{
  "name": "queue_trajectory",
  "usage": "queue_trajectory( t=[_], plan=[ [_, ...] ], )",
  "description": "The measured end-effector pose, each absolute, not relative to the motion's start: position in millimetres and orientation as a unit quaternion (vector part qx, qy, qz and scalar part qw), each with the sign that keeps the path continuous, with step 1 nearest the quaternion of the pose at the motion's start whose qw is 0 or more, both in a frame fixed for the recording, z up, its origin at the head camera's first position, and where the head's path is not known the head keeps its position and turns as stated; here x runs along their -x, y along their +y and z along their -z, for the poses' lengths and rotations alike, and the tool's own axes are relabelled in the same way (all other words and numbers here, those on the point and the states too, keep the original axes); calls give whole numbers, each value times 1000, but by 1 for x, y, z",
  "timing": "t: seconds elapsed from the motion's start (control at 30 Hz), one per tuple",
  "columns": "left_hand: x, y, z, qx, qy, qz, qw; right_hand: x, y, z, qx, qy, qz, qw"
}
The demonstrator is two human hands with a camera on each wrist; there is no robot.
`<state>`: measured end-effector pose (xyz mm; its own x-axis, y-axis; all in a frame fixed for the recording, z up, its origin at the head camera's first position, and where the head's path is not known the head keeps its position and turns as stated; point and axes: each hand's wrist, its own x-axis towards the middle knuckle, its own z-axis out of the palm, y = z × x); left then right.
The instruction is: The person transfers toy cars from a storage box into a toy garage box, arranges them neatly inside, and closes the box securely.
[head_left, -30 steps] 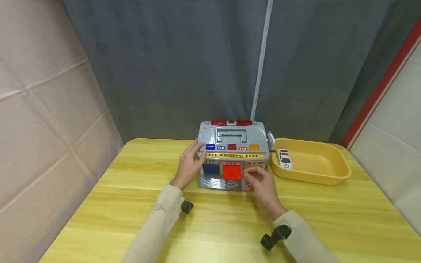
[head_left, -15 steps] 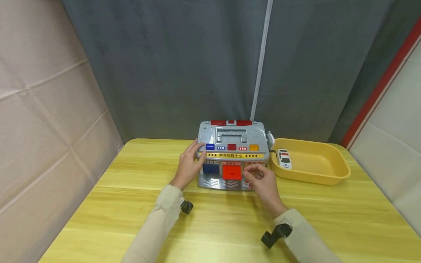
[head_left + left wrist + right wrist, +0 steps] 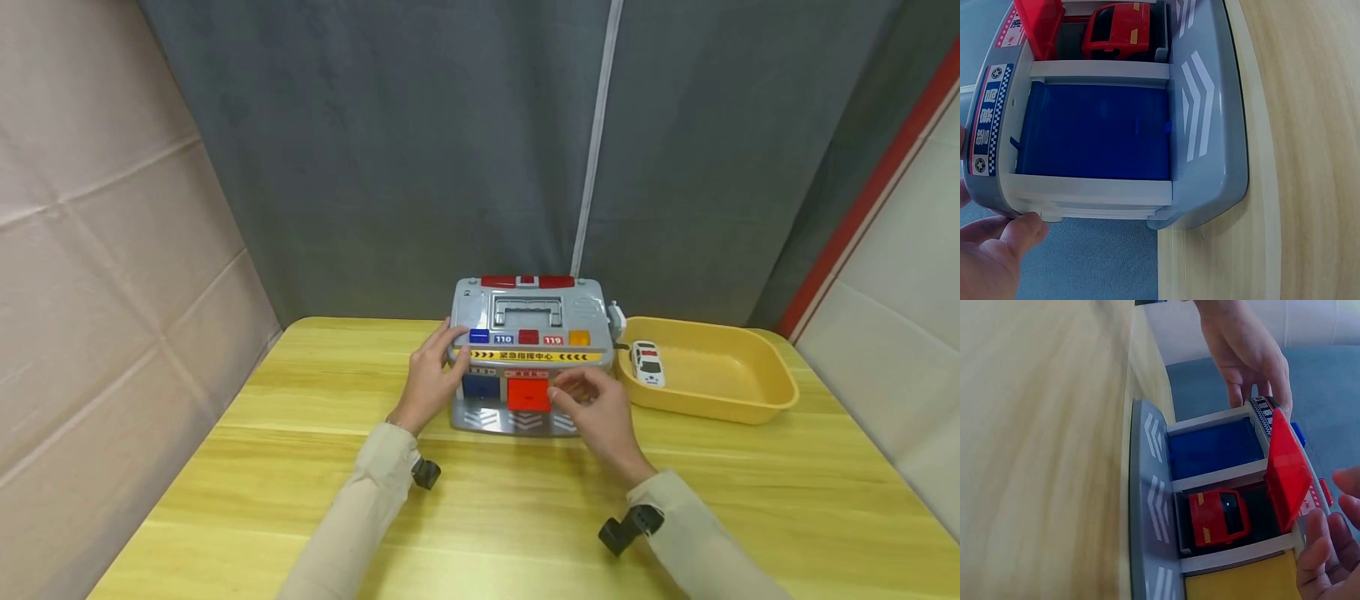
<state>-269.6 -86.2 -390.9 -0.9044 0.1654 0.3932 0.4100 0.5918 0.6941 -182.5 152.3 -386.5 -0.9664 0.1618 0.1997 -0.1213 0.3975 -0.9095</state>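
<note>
Left hand (image 3: pixel 429 379) grips toy station (image 3: pixel 528 356) at its left edge; red car (image 3: pixel 1217 519) in its middle bay (image 3: pixel 1262 504), raised red door (image 3: pixel 1289 469) above. Right hand (image 3: pixel 600 417) beside red door, grip not determinable; a bump could drop the red door, or slack left hold let toy station slide.

The toy station (image 3: pixel 534 356) at centre looks like glossy plastic. Below it, the table (image 3: pixel 495 517) shows shiny wood grain; the curtain (image 3: pixel 405 158) above is matt cloth.

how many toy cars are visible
2: a red toy car in the grey plastic toy station's middle bay, a white toy car in the yellow plastic tray. More may hide behind the blue door and yellow door.
</note>
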Motion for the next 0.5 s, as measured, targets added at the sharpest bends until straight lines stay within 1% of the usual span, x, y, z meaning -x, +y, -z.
queue_trajectory(
  t=[0.27,0.5],
  plan=[
    [270,-86,391,166,-877,423,157,187,155,382,-67,-858,-469,199],
    [269,-86,391,163,-878,424,151,193,155,380,-111,-877,-388,260]
  ],
)
